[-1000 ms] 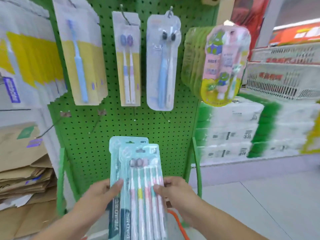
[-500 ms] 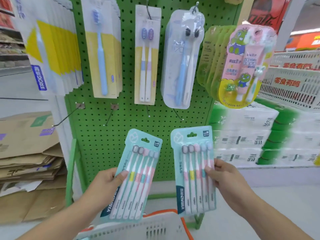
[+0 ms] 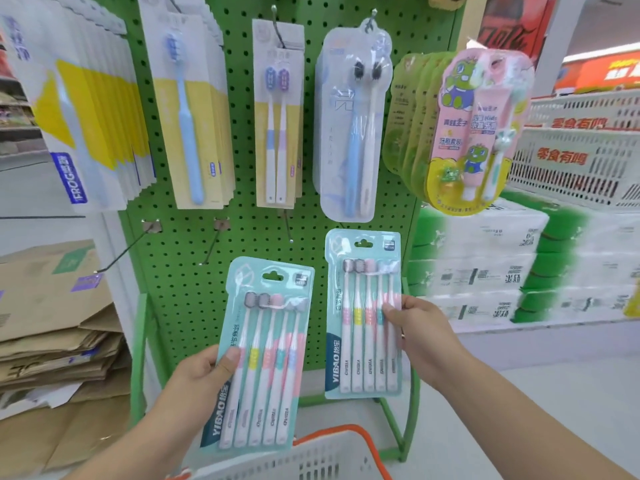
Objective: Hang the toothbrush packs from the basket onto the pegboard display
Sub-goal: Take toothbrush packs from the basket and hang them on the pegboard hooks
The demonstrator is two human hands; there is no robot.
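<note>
I hold two teal packs of several toothbrushes in front of the green pegboard [image 3: 194,271]. My left hand [image 3: 199,379] grips the left pack [image 3: 266,355] by its left edge; that pack tilts to the right. My right hand [image 3: 422,337] pinches the right pack [image 3: 363,317] at its right edge and holds it upright, its top just under the hanging clear twin-brush pack [image 3: 353,123]. Several bare hooks [image 3: 211,245] stick out of the board's lower row. The white basket [image 3: 294,459] with an orange handle sits at the bottom edge.
Other toothbrush packs hang along the upper row, with a pink and green children's set [image 3: 474,129] at the right. Flattened cardboard [image 3: 59,334] is stacked at the left. Wrapped tissue packs [image 3: 485,268] and white crates [image 3: 575,161] fill the right.
A second ago both packs were stacked together low in my two hands. I split them apart, one per hand, and raised them toward the board; the right pack has risen further.
</note>
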